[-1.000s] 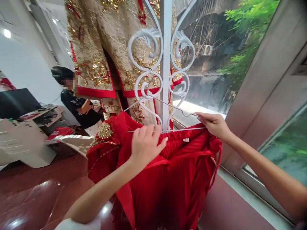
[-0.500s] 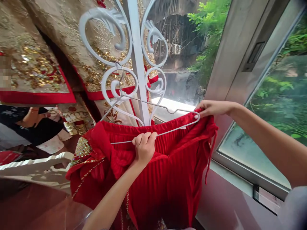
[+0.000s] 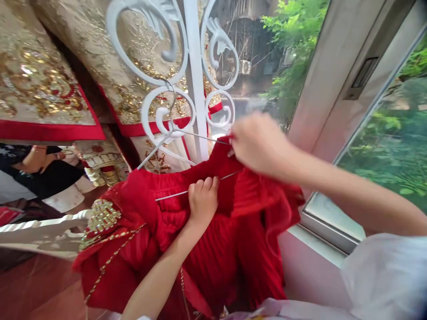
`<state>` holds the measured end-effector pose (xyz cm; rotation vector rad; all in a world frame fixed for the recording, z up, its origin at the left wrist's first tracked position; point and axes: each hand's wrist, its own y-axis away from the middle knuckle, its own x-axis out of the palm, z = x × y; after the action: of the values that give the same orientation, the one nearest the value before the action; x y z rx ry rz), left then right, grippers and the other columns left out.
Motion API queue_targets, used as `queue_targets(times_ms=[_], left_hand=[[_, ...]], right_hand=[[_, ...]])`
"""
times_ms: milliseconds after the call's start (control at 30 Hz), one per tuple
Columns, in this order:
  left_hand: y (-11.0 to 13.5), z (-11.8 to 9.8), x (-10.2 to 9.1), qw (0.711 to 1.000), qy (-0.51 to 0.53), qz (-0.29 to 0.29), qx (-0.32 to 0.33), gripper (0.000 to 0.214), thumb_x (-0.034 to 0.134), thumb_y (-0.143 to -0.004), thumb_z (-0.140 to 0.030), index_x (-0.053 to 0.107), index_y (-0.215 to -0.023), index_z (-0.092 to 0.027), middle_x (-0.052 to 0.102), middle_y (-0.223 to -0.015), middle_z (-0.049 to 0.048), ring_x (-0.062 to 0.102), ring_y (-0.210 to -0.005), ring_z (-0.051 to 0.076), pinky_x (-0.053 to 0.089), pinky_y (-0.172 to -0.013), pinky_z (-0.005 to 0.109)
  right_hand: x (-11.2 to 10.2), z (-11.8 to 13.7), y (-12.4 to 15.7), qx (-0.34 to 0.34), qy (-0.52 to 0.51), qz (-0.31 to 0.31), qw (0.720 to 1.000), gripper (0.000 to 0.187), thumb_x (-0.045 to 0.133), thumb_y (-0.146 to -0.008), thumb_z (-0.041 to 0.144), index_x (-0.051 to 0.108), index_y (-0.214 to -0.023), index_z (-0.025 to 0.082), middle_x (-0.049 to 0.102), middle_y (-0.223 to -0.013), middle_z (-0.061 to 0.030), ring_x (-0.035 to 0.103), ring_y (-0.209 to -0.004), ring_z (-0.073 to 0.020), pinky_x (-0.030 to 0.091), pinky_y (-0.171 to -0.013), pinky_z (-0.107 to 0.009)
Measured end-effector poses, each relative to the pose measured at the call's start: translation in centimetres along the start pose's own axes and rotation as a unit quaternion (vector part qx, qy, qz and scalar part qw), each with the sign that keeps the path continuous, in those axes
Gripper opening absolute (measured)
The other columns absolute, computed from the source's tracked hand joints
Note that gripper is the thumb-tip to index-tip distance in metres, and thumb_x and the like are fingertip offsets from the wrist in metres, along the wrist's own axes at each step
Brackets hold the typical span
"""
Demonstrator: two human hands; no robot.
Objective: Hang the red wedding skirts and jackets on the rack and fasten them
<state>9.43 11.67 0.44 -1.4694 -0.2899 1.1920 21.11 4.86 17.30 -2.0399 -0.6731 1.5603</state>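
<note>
Left hand (image 3: 203, 198) curled tight round lower bar of hanger (image 3: 171, 196). Right hand (image 3: 256, 138), blurred, seems to pinch red garment (image 3: 213, 242) near hanger's right end. Garment drapes over hanger's left end; hook (image 3: 174, 95) on white rack (image 3: 197, 80). Best hold bar steady, ease gathers along evenly, guard beadwork (image 3: 105, 215) from snags. Rack scrolls close behind hands; window frame (image 3: 320, 89) beyond right forearm; more room nearer body.
</note>
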Motion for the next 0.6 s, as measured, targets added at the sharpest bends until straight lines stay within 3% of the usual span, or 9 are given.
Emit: queue_targets(times_ms=[100,200,300,367,500,600], left_hand=[[0.0,0.4,-2.1,1.000,0.017,0.011,0.012,0.029,0.043,-0.088,-0.015,0.060,-0.111,-0.014,0.063,-0.078,0.0073,0.053,-0.071,0.021,0.034,-0.066,0.034],[0.6,2.7,-5.8,1.000,0.009,-0.015,-0.017,0.036,0.047,-0.088,-0.027,0.052,-0.122,-0.014,0.061,-0.107,0.0123,0.054,-0.097,0.023,0.038,-0.084,0.035],[1.6,6.3,-9.3,0.975,-0.121,-0.036,-0.184,0.043,0.049,-0.084,-0.044,0.055,-0.113,-0.012,0.059,-0.107,0.0161,0.053,-0.100,0.030,0.038,-0.084,0.040],[2.4,8.5,-10.6,0.941,-0.184,0.016,-0.284,0.047,0.046,-0.082,-0.053,0.057,-0.100,-0.011,0.061,-0.091,0.0150,0.055,-0.089,0.031,0.039,-0.074,0.039],[2.8,10.6,-10.9,0.931,-0.188,0.103,-0.295,0.040,0.034,-0.087,-0.047,0.057,-0.079,-0.015,0.059,-0.072,0.0100,0.056,-0.068,0.025,0.032,-0.057,0.030],[1.8,12.3,-11.3,0.942,-0.090,0.120,-0.301,0.034,0.034,-0.084,-0.035,0.050,-0.060,-0.018,0.051,-0.055,0.0040,0.046,-0.052,0.017,0.025,-0.051,0.028]], right_hand=[[2.7,3.6,5.1,-0.031,0.070,0.001,0.997,0.030,0.037,-0.085,0.005,0.065,-0.098,0.005,0.062,-0.071,-0.0148,0.057,-0.060,-0.0198,0.033,-0.044,-0.026],[3.2,2.7,6.4,-0.030,0.062,0.000,0.998,0.033,0.037,-0.092,0.022,0.062,-0.105,0.006,0.062,-0.071,-0.0138,0.056,-0.060,-0.0198,0.030,-0.044,-0.026],[2.1,0.0,3.8,-0.008,-0.011,-0.058,0.998,0.041,0.041,-0.090,0.043,0.064,-0.101,0.011,0.063,-0.078,-0.0131,0.056,-0.065,-0.0200,0.033,-0.051,-0.027],[1.9,-1.2,1.3,-0.044,-0.096,-0.099,0.989,0.042,0.042,-0.089,0.045,0.063,-0.107,0.013,0.063,-0.089,-0.0134,0.057,-0.073,-0.0201,0.037,-0.058,-0.028],[4.1,-0.7,-2.3,-0.169,-0.286,-0.049,0.942,0.041,0.038,-0.092,0.034,0.059,-0.121,0.013,0.065,-0.085,-0.0095,0.051,-0.064,-0.0126,0.037,-0.061,-0.026],[5.8,0.1,-3.3,-0.185,-0.310,-0.039,0.932,0.041,0.035,-0.093,0.028,0.061,-0.119,0.010,0.061,-0.066,-0.0063,0.038,-0.053,-0.0085,0.032,-0.056,-0.024]])
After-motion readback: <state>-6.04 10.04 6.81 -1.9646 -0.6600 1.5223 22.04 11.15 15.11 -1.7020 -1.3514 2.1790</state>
